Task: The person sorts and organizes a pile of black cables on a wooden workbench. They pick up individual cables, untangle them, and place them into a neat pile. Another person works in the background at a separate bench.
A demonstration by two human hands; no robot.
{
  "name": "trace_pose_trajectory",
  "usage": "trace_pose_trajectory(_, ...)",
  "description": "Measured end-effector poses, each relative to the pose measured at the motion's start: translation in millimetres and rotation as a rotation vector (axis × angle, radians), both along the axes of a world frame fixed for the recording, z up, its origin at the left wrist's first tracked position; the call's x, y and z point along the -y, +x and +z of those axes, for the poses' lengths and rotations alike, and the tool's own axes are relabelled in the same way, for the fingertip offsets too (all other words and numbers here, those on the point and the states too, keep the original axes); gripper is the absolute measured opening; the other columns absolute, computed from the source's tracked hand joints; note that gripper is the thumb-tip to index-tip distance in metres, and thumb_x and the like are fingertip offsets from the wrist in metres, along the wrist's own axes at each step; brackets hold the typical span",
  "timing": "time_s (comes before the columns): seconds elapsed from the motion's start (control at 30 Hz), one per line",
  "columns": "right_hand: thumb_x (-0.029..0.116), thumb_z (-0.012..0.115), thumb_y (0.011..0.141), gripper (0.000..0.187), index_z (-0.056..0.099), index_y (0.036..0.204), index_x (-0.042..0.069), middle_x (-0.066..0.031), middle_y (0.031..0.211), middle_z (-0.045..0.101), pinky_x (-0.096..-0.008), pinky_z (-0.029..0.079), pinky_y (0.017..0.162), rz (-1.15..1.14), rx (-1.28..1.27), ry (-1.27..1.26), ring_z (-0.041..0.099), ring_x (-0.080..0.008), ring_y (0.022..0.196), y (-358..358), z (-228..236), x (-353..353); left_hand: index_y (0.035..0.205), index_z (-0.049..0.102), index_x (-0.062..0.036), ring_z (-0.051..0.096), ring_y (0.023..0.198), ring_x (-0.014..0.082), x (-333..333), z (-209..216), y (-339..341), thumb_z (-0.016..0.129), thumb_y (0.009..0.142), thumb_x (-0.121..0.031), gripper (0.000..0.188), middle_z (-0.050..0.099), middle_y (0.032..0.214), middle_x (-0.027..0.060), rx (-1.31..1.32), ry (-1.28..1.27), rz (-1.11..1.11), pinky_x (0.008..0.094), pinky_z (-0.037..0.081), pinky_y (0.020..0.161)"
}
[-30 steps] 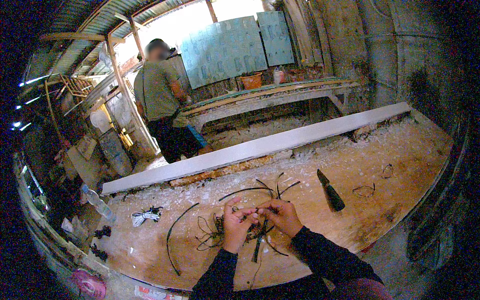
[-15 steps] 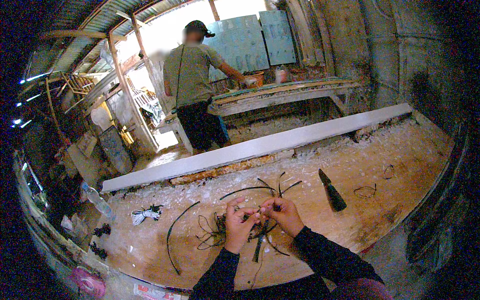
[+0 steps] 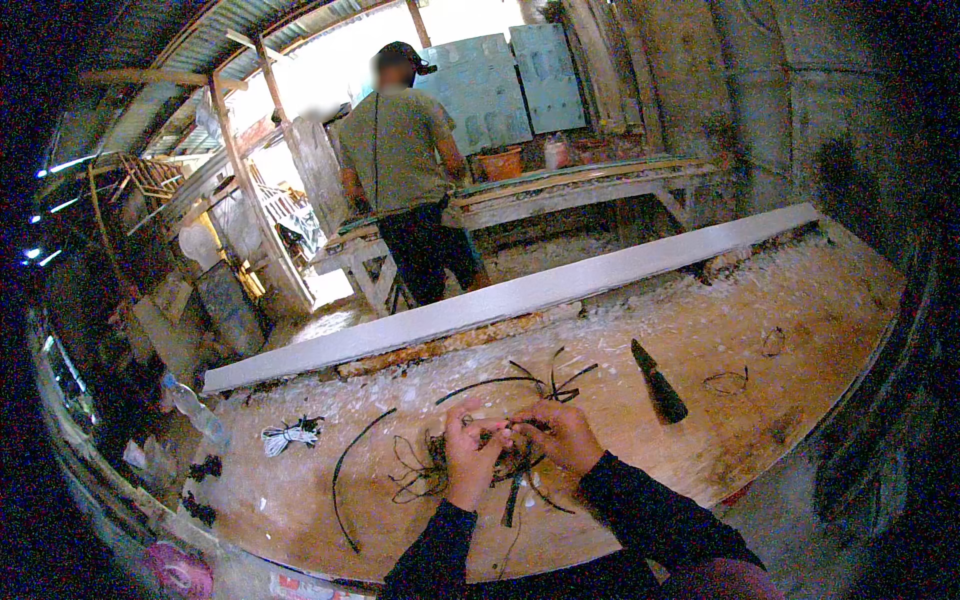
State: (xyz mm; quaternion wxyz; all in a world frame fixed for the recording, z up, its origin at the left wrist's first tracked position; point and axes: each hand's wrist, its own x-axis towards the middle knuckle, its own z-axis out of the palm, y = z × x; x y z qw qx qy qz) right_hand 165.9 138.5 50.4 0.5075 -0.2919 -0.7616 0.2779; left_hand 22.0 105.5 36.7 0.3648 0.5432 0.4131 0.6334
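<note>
Over a wooden tabletop point(image 3: 640, 480), my left hand point(image 3: 472, 458) and my right hand point(image 3: 566, 437) meet fingertip to fingertip. Both are closed in a pinch on thin black cord, most of it hidden by the fingers. Under and beside them lies a tangle of thin dark cord point(image 3: 420, 470), with a stiffer black strip end point(image 3: 512, 503) sticking out toward me. Beyond my hands several short black strips point(image 3: 555, 388) spread out. A long curved black strip point(image 3: 338, 478) lies to the left.
A dark tapered tool, perhaps a knife point(image 3: 660, 385), lies right of my hands, near a loop of cord point(image 3: 725, 381). At left are a white cord bundle point(image 3: 290, 437) and a plastic bottle point(image 3: 195, 408). A white board point(image 3: 520, 297) edges the far side; beyond stands another person point(image 3: 400, 150).
The other person has drawn an arm back from the orange container on the far bench and shifted slightly right. My hands stay together, with small finger movements at the cord.
</note>
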Motion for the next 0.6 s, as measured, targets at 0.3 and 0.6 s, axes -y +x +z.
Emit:
trace_pose_trajectory(0.3,0.008,0.059,0.074,0.007,0.057,0.076,0.002,-0.007,0.07,0.056,-0.0255,0.043,0.056,-0.008,-0.018,-0.073,0.054,-0.0144,0.061,-0.6,-0.4,3.7,0.108,0.036,-0.0047,0.055,0.081,0.0152,6.1,-2.6,5.0,0.057,0.072,0.004,0.042,0.057,0.085,0.0073,-0.273,0.122,0.154,0.0278,0.046,0.068)
trace_pose_trajectory(0.6,0.013,0.055,0.078,0.011,0.054,0.08,0.002,-0.0036,0.072,0.055,-0.0237,0.043,0.06,0.183,-0.065,-0.333,0.053,-0.0118,0.066,-0.7,-9.0,-1.3,0.096,0.039,-0.0025,0.056,0.077,0.0148,2.2,3.2,2.8,0.057,0.073,0.001,0.029,0.058,0.084,0.0087,-0.348,0.137,0.23,0.0266,0.049,0.062)
